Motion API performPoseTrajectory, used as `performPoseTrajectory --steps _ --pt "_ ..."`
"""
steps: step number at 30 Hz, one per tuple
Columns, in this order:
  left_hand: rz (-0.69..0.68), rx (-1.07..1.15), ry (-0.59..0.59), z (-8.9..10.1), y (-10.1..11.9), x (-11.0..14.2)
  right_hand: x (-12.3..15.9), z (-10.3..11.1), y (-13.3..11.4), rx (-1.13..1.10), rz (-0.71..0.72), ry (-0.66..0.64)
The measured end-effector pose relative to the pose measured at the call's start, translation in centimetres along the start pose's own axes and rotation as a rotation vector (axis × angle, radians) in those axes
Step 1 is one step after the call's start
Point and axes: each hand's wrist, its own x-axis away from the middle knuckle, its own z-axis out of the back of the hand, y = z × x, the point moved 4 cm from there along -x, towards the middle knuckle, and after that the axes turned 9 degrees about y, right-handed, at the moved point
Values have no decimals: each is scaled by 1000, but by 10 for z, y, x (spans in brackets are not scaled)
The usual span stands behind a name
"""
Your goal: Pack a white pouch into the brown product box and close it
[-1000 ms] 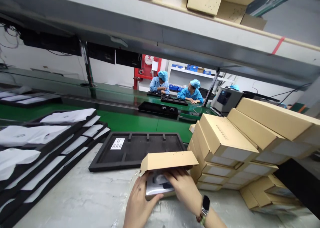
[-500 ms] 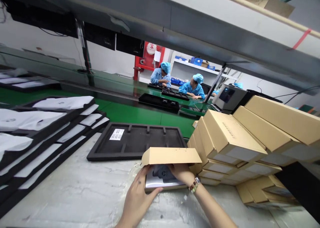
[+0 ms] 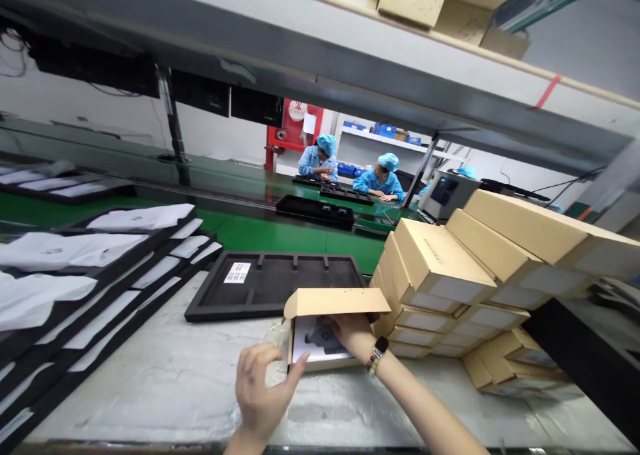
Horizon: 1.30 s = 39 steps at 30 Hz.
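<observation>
An open cardboard box [image 3: 336, 300] sits on the worktop, its lid flap raised at the back. Inside it lies a flat, dark grey piece with a round mark [image 3: 319, 336], against a whitish surface. My left hand [image 3: 264, 383] is just left of the box, thumb and curled fingers apart, with nothing between them. Into the box's right side reaches my right hand [image 3: 353, 334], over the dark piece. Its fingertips are partly hidden, so I cannot tell whether they grip anything. A black foam tray [image 3: 280, 285] with a white label lies behind the box.
Closed cardboard boxes [image 3: 440, 262] are stacked at the right. Black trays with white-wrapped items [image 3: 75, 248] form a stack at the left. A shelf [image 3: 320, 48] crosses overhead. Two people in blue [image 3: 379, 178] sit across the green bench [image 3: 250, 235].
My left hand has come away from the box's left side, moving left and down. My right hand stays inside the box. The view has shifted slightly.
</observation>
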Motion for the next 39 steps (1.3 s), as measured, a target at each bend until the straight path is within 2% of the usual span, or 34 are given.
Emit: performPoseTrajectory --steps 1,2,3,5,7,9,11,15,17,21,24,27,31,33,36,39 --pt "32 -42 39 4 -2 -11 8 11 -3 -9 59 -24" --pt "106 -96 -11 3 -6 -23 16 25 -7 -9 117 -17" --pt "197 -148 -138 -3 -12 -35 24 40 -10 6 164 39" --pt "317 -210 -481 -22 -22 -52 36 73 -16 64 193 247" --pt "288 -241 -744 -41 -28 -64 42 99 -18 116 150 435" --pt "206 -263 -836 -52 -31 -72 40 110 -14 130 40 441" --pt "198 -238 -837 -52 -35 -77 37 109 -6 135 -35 331" --pt "368 -27 -843 -28 -51 -76 31 88 5 282 -17 157" --pt "410 23 -867 -17 -64 -77 21 74 10 330 -87 99" --pt "383 -23 -933 -16 -85 -91 -14 39 19 138 -274 -34" --pt "361 -31 -936 -22 -83 -108 -28 25 23 -38 -304 -65" --pt "398 3 -918 -22 -64 -114 -18 25 24 -146 -301 -48" --pt "495 54 -868 -11 -38 -91 15 30 24 -372 -290 -142" --pt "533 46 -810 -2 -33 -73 32 29 28 -459 -315 -216" --pt "592 25 -764 8 -33 -49 48 30 38 -470 -269 -236" --pt "618 16 -780 7 -32 -45 46 31 45 -431 -242 -272"
